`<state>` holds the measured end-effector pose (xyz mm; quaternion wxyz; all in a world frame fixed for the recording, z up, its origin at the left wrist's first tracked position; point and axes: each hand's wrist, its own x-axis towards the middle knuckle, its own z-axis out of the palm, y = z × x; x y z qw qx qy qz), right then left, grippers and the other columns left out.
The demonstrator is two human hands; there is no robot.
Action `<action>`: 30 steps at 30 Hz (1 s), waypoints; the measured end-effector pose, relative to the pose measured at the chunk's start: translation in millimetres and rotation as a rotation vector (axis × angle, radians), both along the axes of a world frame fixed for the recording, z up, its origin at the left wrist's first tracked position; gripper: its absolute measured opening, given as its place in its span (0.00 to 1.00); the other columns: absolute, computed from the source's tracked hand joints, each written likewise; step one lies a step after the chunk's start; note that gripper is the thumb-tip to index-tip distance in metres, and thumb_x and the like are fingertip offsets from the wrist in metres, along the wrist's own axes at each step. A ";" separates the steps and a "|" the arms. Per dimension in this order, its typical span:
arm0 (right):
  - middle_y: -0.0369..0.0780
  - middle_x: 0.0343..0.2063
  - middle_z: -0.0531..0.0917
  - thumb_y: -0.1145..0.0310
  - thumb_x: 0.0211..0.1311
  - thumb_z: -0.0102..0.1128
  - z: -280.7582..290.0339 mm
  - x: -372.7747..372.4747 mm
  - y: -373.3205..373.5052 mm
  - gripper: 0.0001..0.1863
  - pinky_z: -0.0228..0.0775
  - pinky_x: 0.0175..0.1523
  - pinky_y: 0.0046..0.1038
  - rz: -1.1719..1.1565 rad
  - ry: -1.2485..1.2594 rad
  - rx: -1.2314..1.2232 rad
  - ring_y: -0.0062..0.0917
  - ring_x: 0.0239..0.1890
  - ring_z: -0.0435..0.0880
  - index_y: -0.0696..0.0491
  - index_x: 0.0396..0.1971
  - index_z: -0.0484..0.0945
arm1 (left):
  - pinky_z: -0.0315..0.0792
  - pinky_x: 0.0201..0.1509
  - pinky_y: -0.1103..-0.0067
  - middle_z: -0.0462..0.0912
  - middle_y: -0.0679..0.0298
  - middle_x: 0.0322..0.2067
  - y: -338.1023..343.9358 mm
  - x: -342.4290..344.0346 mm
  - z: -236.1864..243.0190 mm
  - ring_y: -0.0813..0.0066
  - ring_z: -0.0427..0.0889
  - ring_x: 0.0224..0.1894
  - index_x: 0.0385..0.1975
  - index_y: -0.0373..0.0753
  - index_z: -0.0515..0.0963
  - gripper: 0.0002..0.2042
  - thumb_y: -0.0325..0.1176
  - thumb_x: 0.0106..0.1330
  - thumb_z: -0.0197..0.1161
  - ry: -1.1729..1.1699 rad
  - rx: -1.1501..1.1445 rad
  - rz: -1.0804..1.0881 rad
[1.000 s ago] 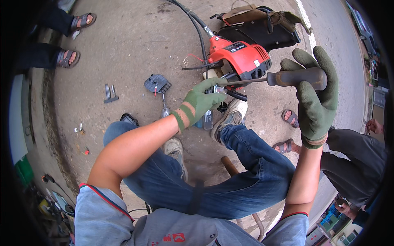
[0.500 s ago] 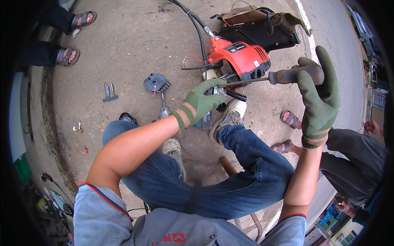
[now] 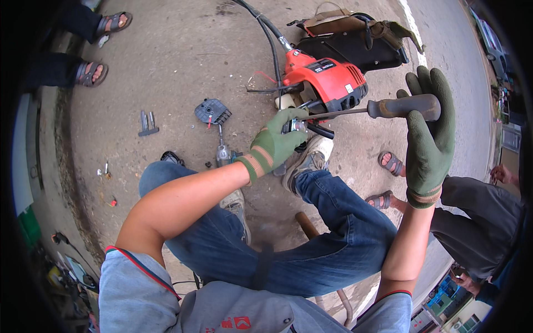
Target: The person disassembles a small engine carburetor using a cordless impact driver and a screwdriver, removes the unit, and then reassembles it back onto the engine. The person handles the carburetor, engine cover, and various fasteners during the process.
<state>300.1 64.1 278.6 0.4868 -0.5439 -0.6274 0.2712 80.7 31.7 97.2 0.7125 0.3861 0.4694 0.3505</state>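
Bare concrete floor point(image 3: 183, 61) carries one red engine point(image 3: 325, 83). Left hand point(image 3: 275, 145) has its fingers closed around a small metal part at the engine's near side. Right hand point(image 3: 427, 139) grips one screwdriver point(image 3: 383, 108), its tip at that part. Behind the engine lies one open black bag point(image 3: 355, 41), contents unclear. Left of it, one dark cover point(image 3: 212, 112).

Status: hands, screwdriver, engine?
Left hand steadies small part at red engine. Right hand grips screwdriver, tip at part. Nothing blocking.
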 end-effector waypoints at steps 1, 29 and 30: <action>0.47 0.59 0.82 0.69 0.69 0.70 1.4 -3.4 -2.8 0.32 0.79 0.59 0.31 0.013 0.081 -0.033 0.25 0.53 0.84 0.59 0.71 0.71 | 0.77 0.41 0.83 0.84 0.71 0.44 -1.1 -0.5 -0.2 0.87 0.79 0.39 0.62 0.42 0.79 0.21 0.30 0.68 0.69 0.042 0.022 -0.005; 0.48 0.55 0.84 0.72 0.75 0.61 1.8 13.5 -9.8 0.28 0.79 0.62 0.33 -0.123 -0.028 -0.108 0.33 0.55 0.86 0.60 0.71 0.69 | 0.77 0.57 0.75 0.85 0.58 0.55 -5.3 5.7 -4.5 0.73 0.84 0.52 0.65 0.40 0.77 0.24 0.31 0.67 0.63 0.218 0.196 -0.017; 0.48 0.55 0.84 0.72 0.74 0.61 7.3 11.3 -9.7 0.28 0.79 0.62 0.34 -0.192 -0.088 -0.170 0.33 0.56 0.86 0.60 0.72 0.69 | 0.76 0.60 0.74 0.85 0.57 0.56 -5.6 5.6 -3.2 0.72 0.83 0.54 0.65 0.40 0.77 0.25 0.31 0.67 0.63 0.201 0.203 -0.012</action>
